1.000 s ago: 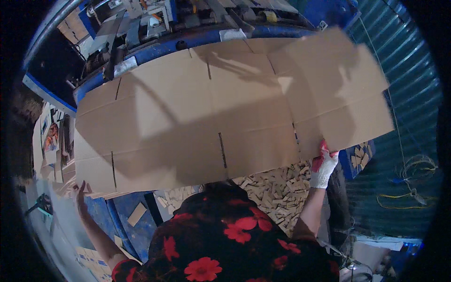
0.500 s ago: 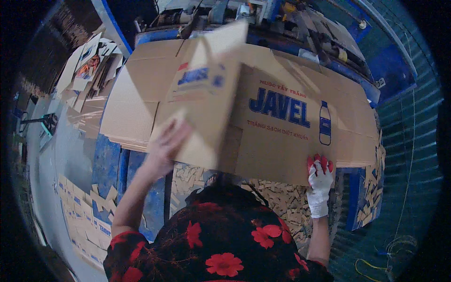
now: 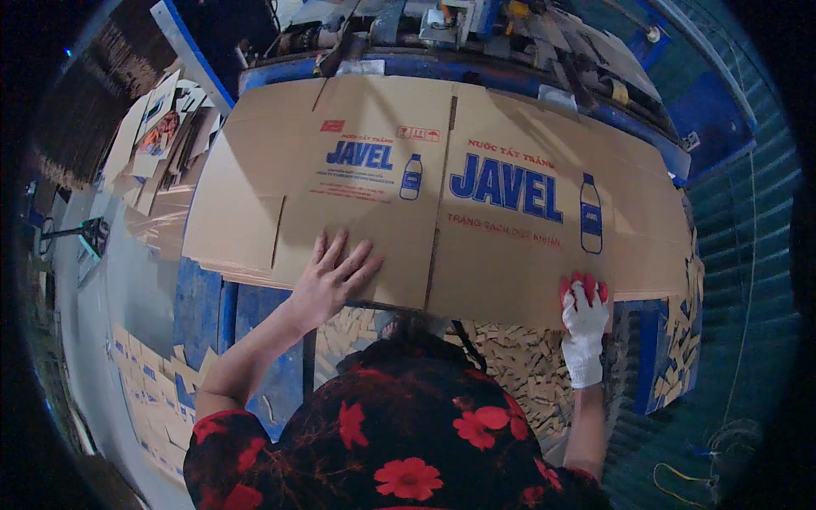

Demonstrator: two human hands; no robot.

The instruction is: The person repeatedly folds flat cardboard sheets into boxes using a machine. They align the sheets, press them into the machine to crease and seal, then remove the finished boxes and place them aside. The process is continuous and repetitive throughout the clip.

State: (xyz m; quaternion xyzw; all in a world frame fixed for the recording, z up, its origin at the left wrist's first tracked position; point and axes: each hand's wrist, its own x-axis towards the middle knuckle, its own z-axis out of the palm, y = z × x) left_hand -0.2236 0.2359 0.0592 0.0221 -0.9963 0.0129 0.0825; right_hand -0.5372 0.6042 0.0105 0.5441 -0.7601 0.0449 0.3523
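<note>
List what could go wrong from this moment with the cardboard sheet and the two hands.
The cardboard sheet hangs past the near edge of the blue table, so it may sag or slide off toward the person. The bare left hand lies flat near the sheet's edge and could get a cut from it. Cardboard scraps cover the floor below and might be a slipping hazard.

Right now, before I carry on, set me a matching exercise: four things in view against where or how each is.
Things:
1. left hand
2. right hand
3. cardboard sheet
4. cardboard offcuts

States:
A. piled below the sheet's near edge
B. gloved, gripping the sheet's near right edge
C. bare, fingers spread flat on the sheet
D. lying flat, printed side up

Pairs: 1-C, 2-B, 3-D, 4-A
</note>
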